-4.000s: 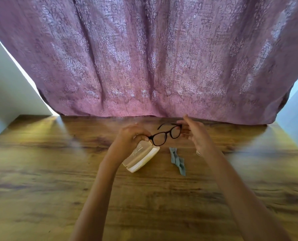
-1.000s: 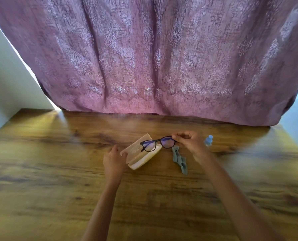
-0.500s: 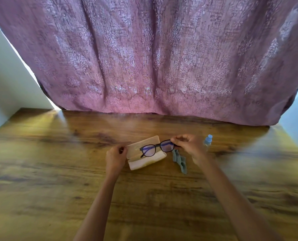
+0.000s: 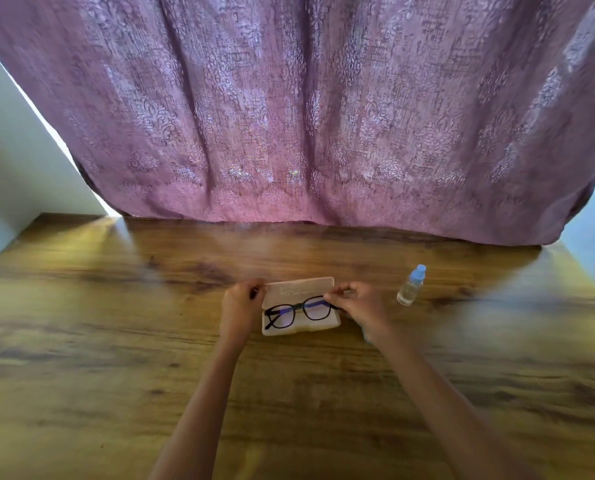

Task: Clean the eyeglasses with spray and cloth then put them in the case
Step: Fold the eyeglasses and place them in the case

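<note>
Two hands bracket the open case (image 4: 299, 289) on the table (image 4: 116, 341). The left hand (image 4: 239, 304) curls its fingers round the lid's left corner, and the right hand (image 4: 356, 304) pinches the right end of the eyeglasses (image 4: 298, 312). The eyeglasses lie in the tray, long axis running left to right along the case. Only the right hand is on them, so I'd judge it lets go next and the left folds the lid down toward the person. A spray bottle (image 4: 410, 287) stands apart, further right.
</note>
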`<state>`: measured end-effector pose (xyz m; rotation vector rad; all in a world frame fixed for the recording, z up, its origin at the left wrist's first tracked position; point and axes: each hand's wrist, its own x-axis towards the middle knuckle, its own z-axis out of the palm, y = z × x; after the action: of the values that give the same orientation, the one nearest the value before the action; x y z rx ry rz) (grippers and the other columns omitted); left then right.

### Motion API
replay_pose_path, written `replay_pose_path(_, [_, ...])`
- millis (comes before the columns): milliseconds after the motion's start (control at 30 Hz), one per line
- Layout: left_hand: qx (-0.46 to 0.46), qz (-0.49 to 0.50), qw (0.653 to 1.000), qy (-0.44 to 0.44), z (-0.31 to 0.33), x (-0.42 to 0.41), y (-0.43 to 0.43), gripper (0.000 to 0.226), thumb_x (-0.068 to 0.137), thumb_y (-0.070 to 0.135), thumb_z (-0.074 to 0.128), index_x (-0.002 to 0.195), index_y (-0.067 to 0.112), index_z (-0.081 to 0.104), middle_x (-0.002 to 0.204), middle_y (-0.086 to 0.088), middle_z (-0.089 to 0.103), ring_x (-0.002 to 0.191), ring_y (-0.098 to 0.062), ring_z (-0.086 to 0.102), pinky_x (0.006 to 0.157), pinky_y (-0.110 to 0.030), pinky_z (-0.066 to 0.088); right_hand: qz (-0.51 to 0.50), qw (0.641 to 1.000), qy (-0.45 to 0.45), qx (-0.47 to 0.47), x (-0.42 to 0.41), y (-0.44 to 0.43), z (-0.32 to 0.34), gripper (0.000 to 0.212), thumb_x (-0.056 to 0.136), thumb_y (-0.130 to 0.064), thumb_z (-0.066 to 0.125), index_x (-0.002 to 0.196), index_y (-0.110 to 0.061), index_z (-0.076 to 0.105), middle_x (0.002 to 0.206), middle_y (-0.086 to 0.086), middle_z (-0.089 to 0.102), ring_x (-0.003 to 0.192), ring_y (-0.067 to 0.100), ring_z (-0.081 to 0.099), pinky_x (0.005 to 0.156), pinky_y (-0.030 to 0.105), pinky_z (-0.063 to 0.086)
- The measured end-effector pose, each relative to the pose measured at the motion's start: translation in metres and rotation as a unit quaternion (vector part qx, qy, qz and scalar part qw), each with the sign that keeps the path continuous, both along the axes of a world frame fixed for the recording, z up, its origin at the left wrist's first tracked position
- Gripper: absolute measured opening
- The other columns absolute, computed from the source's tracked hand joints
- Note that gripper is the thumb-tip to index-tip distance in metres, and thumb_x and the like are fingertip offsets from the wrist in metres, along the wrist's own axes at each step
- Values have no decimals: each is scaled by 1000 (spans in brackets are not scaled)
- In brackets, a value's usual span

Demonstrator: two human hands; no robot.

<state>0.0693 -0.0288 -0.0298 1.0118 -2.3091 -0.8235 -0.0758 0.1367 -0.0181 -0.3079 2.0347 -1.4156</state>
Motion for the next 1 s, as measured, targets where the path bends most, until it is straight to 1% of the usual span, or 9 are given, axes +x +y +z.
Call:
replay_pose_path(100, [-9,-2,1000,-1,-1,-1,0,20,87,11,62,105,7,71,97,-9,74,86,-22,68,74,-29,52,-16,1000,-3,-9,3,-1,-2,19,73,-14,81,80,-11,64,86,9,73,76,13,70,66,26,58])
replay_pose_path(267, [-17,4,1000,-6,-2,-2,1,20,88,12,62,105,8,71,98,-9,74,85,-23,68,74,-32,52,-45,999,6,-19,5,1,-9,17,70,-7,82,75,-9,65,93,11,70,81,18,70,65,30,60])
replay_pose_path(367, [-25,3,1000,4,-2,0,2,18,87,11,62,102,8,72,95,-9,74,83,-24,67,73,-36,54,-50,998,45,14,9,2,-16,18,68,-15,84,75,-11,68,97,7,71,88,17,68,75,36,59])
replay_pose_path(433, [-30,2,1000,6,-2,0,2,17,87,11,62,101,8,72,94,-8,74,82,-23,67,73,-37,55,-51,996,63,37,11,2,-19,19,67,-20,85,75,-13,69,86,3,72,76,12,69,71,31,59])
replay_pose_path(533, [-32,4,999,8,-2,1,3,18,87,11,62,102,8,73,96,-7,74,83,-21,68,74,-35,54,-56,996,57,35,14,3,-22,19,67,-22,84,76,-14,70,80,1,72,63,6,68,59,21,57])
replay_pose_path(633, [-34,3,999,9,-3,1,2,18,87,12,63,102,9,73,96,-7,75,83,-21,68,73,-34,54,-45,995,78,53,16,5,-24,19,68,-25,83,76,-16,70,78,-2,71,68,8,68,63,24,58])
replay_pose_path(767, [-22,11,1000,14,-4,1,3,20,88,14,61,104,10,72,101,-5,74,88,-19,68,78,-32,54,-41,992,108,49,21,5,-25,15,70,-24,82,69,-22,68,71,-6,70,63,3,65,56,17,51])
replay_pose_path(833, [-16,15,1000,16,-5,1,3,20,88,15,61,105,11,72,103,-4,73,90,-17,67,78,-28,52,-39,989,134,48,24,5,-25,16,71,-23,81,67,-24,66,71,-9,67,68,3,63,59,16,49])
replay_pose_path(1000, [-9,12,1000,16,-4,0,3,20,88,14,61,105,11,72,102,-3,73,89,-15,66,77,-22,48,-22,988,147,51,23,7,-26,10,76,-26,78,76,-22,69,74,-7,68,69,5,64,64,21,54])
